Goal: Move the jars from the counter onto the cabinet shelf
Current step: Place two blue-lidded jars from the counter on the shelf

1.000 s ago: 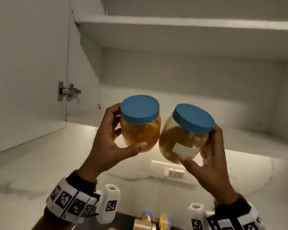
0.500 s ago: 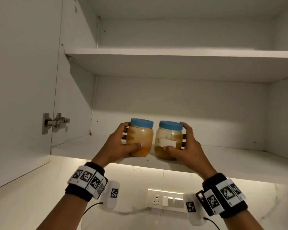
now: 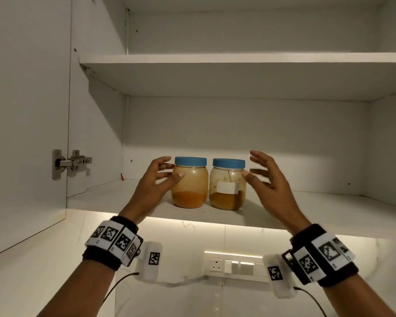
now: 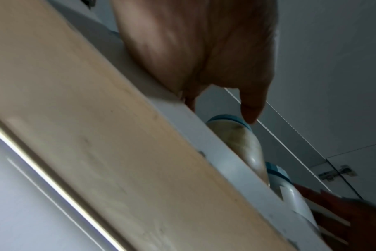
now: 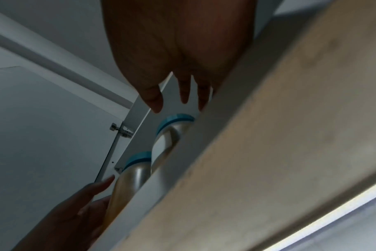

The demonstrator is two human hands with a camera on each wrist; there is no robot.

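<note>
Two clear jars with blue lids stand upright side by side on the lower cabinet shelf [image 3: 311,216], near its front edge. The left jar [image 3: 190,186] holds orange paste; the right jar [image 3: 229,179] carries a white label. My left hand [image 3: 162,177] is beside the left jar with its fingers spread, the thumb tip over the jar's side. My right hand [image 3: 261,175] is beside the right jar, fingers spread, thumb close to the glass. Neither hand grips anything. From under the shelf, the wrist views show the left jar [image 4: 236,135] and the labelled jar [image 5: 172,134].
The white upper shelf [image 3: 238,62] spans the cabinet above the jars. The open cabinet door [image 3: 25,110] hangs at the left on a metal hinge [image 3: 71,162]. A wall socket panel [image 3: 233,265] sits below the lit underside of the cabinet.
A second ago both hands held the jars up below the cabinet. They then set them on the lower shelf. Now both hands have let go and spread open beside the jars.
</note>
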